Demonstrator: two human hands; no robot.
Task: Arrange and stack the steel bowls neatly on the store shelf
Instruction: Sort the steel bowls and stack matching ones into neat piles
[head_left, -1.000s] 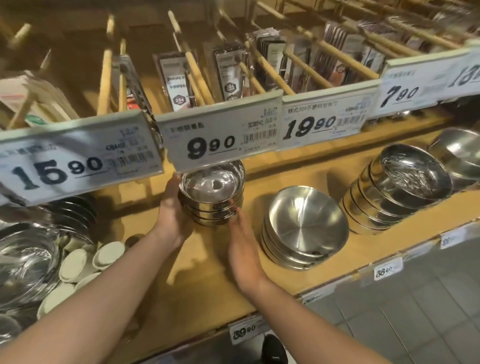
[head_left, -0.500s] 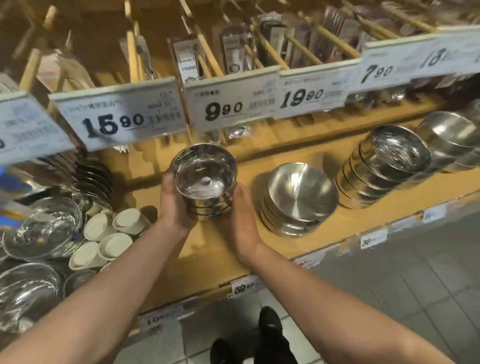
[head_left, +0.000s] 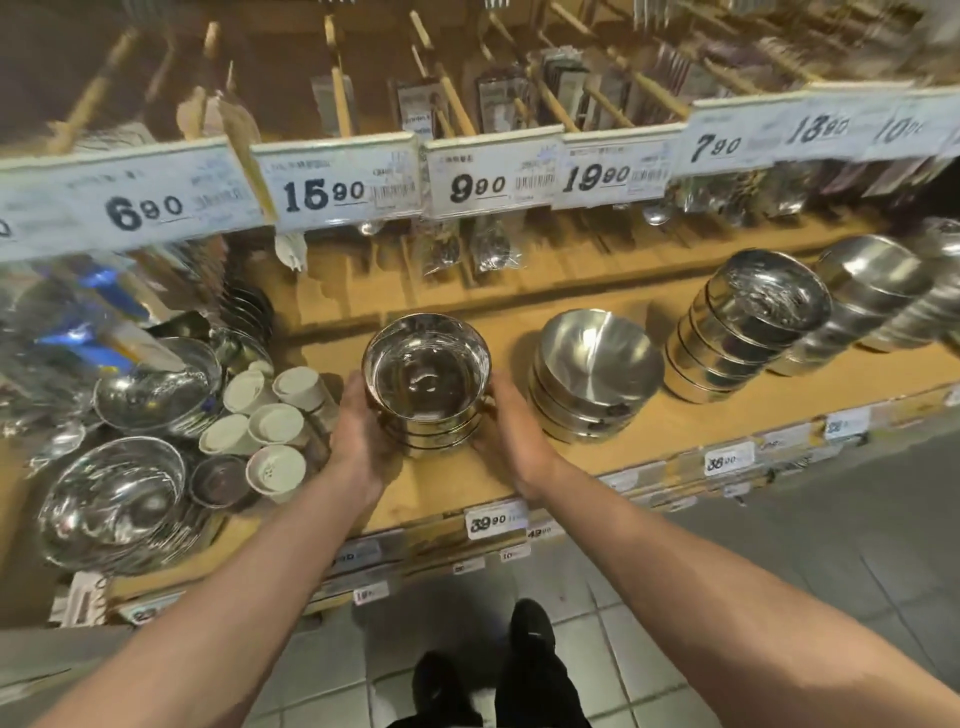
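The small bowl stack is cupped between both palms: left hand at 9 o'clock, right hand at 3 (equally near), on the wooden shelf, axis upright, wider stack just beside.

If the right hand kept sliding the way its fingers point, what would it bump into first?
The right hand already presses the stack of small steel bowls it holds. Its fingers point up and left, into that stack, so probably the bowls.
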